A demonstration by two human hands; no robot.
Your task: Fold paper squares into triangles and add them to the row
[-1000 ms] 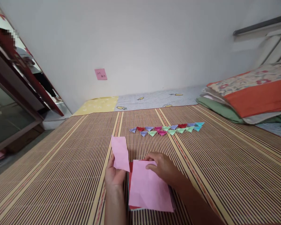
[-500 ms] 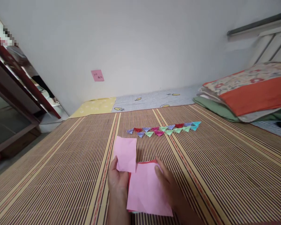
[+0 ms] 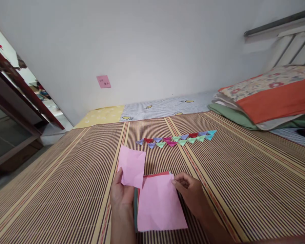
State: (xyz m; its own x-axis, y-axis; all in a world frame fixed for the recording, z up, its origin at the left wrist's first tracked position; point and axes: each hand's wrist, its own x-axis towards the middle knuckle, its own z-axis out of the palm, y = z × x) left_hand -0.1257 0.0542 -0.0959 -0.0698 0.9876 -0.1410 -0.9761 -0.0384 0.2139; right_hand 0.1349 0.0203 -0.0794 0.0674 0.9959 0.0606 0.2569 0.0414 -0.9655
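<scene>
We've got our L hand palm-up, forearm running nearly straight up from the bottom edge, thumb over the L side of the small pink sheet & fingers mostly hidden behind it. So that hand's closed on paper; the sheet stands tilted up, a bit curled, w/ its lower R corner overlapping the top L of the large pink sheet.

Our R hand comes in at a slant from the lower R, wrist bent inward, fingers curled, thumb & forefinger pinched narrow at the large sheet's top R corner. That sheet's right in front of us, btwn the hands, lying over red paper that peeks out along the top, w/ a dark teal edge at L.

Beyond, on the striped mat, we see two rows of folded triangles, approx. parallel to the wall.
</scene>
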